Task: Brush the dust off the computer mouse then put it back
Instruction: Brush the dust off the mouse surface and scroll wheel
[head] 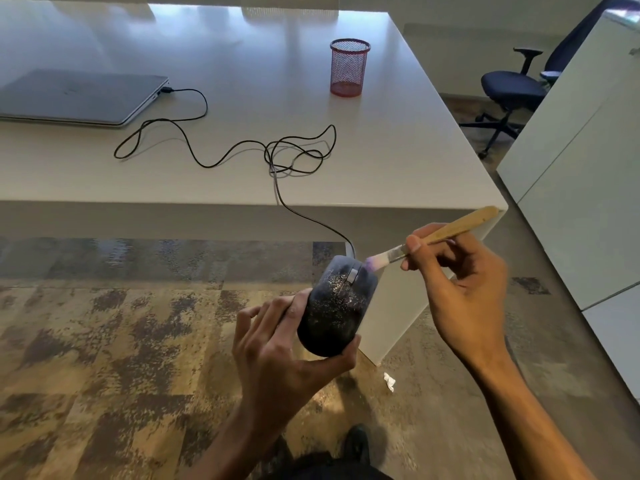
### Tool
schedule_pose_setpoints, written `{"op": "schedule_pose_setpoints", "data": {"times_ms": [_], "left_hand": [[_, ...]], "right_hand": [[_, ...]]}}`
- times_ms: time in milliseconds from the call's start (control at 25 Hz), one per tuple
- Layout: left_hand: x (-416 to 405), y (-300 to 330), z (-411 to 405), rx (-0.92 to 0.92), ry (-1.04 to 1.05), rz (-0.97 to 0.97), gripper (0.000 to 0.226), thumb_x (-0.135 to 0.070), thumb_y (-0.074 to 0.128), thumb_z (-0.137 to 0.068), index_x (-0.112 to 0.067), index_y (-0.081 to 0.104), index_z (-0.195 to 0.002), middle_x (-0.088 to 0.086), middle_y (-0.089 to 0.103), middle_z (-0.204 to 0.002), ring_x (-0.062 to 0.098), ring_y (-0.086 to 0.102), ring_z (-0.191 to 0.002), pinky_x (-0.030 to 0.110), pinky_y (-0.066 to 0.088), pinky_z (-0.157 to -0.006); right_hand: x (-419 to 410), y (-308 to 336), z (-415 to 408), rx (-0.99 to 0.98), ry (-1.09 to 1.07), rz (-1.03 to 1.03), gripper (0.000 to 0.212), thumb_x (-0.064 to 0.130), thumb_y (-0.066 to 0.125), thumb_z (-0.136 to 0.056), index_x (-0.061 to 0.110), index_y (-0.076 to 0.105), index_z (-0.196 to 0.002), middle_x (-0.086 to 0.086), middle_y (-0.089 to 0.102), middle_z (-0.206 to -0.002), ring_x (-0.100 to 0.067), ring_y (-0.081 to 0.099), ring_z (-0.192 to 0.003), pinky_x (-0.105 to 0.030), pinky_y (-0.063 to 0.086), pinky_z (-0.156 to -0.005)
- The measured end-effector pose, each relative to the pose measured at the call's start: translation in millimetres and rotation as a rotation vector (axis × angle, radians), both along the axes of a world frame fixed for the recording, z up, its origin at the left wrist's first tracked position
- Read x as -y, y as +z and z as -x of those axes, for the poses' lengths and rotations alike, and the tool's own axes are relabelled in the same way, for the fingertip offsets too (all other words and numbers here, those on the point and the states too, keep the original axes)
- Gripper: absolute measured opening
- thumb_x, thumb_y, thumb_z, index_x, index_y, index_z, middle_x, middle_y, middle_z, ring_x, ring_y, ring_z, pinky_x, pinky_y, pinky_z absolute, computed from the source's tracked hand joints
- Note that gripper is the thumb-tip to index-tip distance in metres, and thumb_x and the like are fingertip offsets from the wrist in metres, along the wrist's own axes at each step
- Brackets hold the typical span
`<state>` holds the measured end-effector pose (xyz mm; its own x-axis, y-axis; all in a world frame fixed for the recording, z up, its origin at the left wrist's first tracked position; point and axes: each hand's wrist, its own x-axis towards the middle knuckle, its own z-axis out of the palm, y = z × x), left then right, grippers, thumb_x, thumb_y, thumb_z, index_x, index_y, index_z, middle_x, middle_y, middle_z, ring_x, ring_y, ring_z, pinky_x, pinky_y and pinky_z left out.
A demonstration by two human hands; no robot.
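Note:
A black computer mouse (335, 308), speckled with pale dust, is held off the table, in front of its near edge. My left hand (280, 351) grips it from the left and underneath. My right hand (464, 282) pinches a wooden-handled paintbrush (440, 233), whose pale bristles touch the front right of the mouse beside the scroll wheel. The mouse's black cable (242, 147) runs up over the table edge, loops on the white table (398, 161) and plugs into a closed grey laptop (79, 97).
A red mesh pen cup (349, 68) stands toward the back right of the table. A dark office chair (512, 88) and white cabinets (581, 161) are to the right. A small white scrap (389, 381) lies on the patterned floor near the table leg.

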<state>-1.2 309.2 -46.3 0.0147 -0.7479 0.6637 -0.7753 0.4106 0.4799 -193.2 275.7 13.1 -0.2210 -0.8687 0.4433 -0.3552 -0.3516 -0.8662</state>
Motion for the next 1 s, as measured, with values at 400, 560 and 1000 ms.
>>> {"op": "schedule_pose_setpoints", "data": {"times_ms": [400,560,1000], "left_hand": [[10.9,-0.4,-9.6,-0.02,0.001,-0.019,0.068,-0.065,0.067,-0.068,-0.004,0.067,-0.097,0.002,0.067,-0.089,0.0,0.045,-0.085,0.02,0.034,-0.078],[15.1,0.8,-12.8,-0.035,-0.014,-0.023,0.067,-0.064,0.066,-0.068,-0.004,0.067,-0.098,0.003,0.067,-0.09,-0.004,0.041,-0.088,0.018,0.032,-0.077],[19.8,-2.1,-14.5,-0.023,-0.007,-0.057,0.068,-0.065,0.065,-0.069,-0.005,0.067,-0.1,0.002,0.068,-0.092,0.004,0.052,-0.083,0.021,0.034,-0.076]], "right_hand": [[-3.2,-5.7,-7.6,0.058,0.026,0.021,0.005,0.031,0.063,-0.094,0.03,0.067,-0.096,0.008,0.073,-0.082,-0.009,0.072,-0.077,-0.023,0.058,-0.078],[-4.7,-13.9,-3.8,0.01,0.006,-0.06,0.007,0.036,0.061,-0.092,0.032,0.066,-0.096,0.01,0.073,-0.083,-0.01,0.072,-0.079,-0.033,0.06,-0.081],[-10.8,-17.4,-8.7,0.082,-0.042,-0.042,0.008,0.028,0.063,-0.093,0.024,0.068,-0.098,0.004,0.072,-0.083,-0.014,0.071,-0.078,-0.042,0.06,-0.082]]}}
